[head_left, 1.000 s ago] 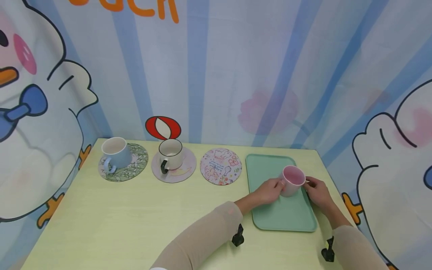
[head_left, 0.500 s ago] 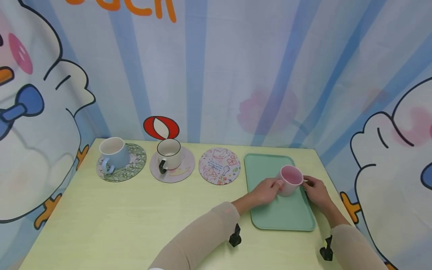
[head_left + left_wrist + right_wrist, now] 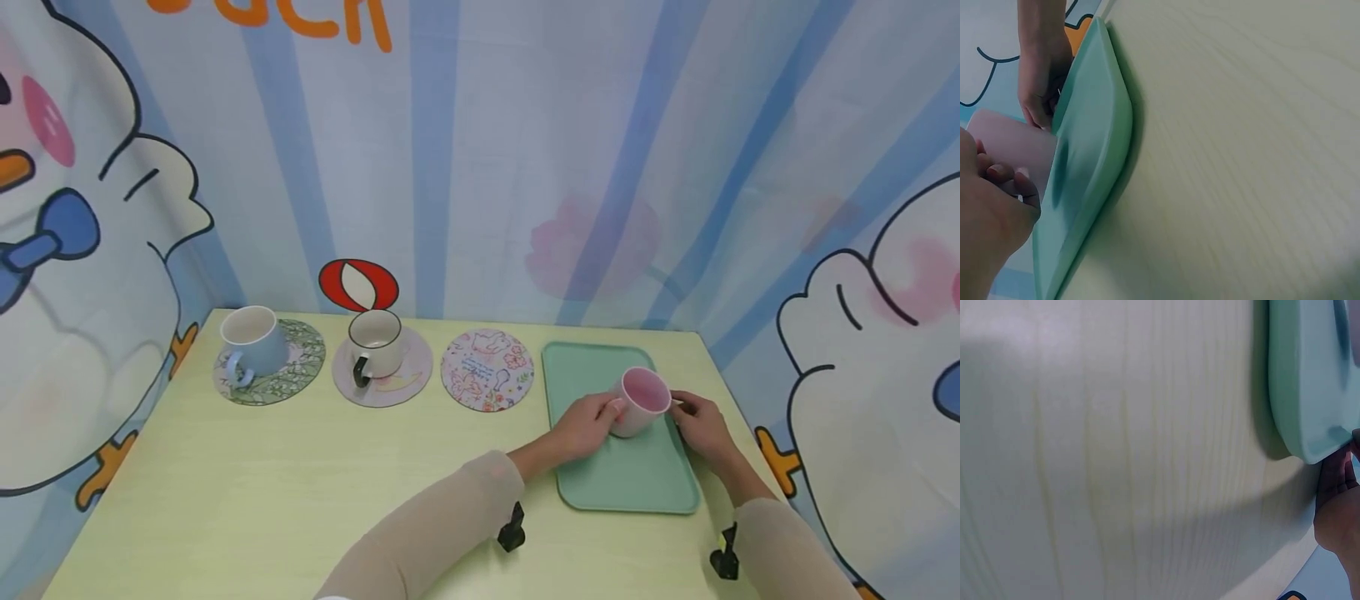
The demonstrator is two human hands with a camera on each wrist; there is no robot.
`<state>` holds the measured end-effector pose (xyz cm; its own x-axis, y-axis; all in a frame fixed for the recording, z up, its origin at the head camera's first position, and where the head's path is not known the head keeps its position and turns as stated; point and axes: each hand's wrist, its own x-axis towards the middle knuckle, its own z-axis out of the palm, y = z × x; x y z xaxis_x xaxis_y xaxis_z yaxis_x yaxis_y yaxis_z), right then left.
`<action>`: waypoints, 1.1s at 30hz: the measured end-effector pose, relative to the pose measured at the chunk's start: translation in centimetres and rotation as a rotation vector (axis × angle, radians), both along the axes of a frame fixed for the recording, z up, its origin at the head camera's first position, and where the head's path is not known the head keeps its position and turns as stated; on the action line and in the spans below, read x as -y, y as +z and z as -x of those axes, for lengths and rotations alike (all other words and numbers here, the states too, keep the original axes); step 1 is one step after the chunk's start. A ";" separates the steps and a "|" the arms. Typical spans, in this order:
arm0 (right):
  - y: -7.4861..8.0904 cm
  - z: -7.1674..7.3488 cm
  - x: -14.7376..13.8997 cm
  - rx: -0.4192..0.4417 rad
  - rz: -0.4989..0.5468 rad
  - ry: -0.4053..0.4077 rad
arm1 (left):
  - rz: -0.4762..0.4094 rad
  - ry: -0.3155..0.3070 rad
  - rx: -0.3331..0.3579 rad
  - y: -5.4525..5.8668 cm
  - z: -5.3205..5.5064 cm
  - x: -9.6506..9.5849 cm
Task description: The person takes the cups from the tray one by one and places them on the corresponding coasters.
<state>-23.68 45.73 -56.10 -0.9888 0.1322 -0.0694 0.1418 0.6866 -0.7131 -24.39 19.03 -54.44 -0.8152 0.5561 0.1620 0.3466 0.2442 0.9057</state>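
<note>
My left hand (image 3: 588,427) grips the handle of a pink mug (image 3: 639,412) over the green tray (image 3: 628,483). The mug leans slightly to the left; I cannot tell whether its base touches the tray. At the tray's right rim, my right hand (image 3: 702,425) pinches the edge, thumb above and fingers below, as the right wrist view shows. Its fingertips are close to the mug's right side. In the left wrist view, the mug (image 3: 1013,147) is partly hidden by my left fingers. Only a sliver of it shows in the right wrist view.
Left of the tray lies a round floral coaster (image 3: 487,369). A white mug with a black handle (image 3: 377,346) stands on a pink-grey coaster (image 3: 416,371). Farther left, a light blue mug (image 3: 258,346) stands on a green patterned coaster (image 3: 307,362). A printed curtain (image 3: 495,167) hangs behind the table.
The pink mug has shifted slightly left over the tray with my left hand and leans a little more. My right hand stays at the tray's rim.
</note>
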 end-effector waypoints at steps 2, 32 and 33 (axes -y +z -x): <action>0.0 0.0 -0.1 -0.005 -0.008 -0.001 | -0.011 0.005 -0.012 0.4 -0.1 0.1; 0.1 -0.3 0.3 0.023 -0.002 -0.015 | -0.119 0.166 -0.034 5.2 -0.7 5.0; 0.1 -0.3 0.3 0.023 -0.002 -0.014 | -0.119 0.171 -0.032 5.3 -0.6 5.2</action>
<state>-23.36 45.43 -56.00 -0.9849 0.1466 -0.0920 0.1683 0.6858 -0.7081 -23.78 13.88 -49.19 -0.8892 0.3858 0.2460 0.3387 0.1936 0.9207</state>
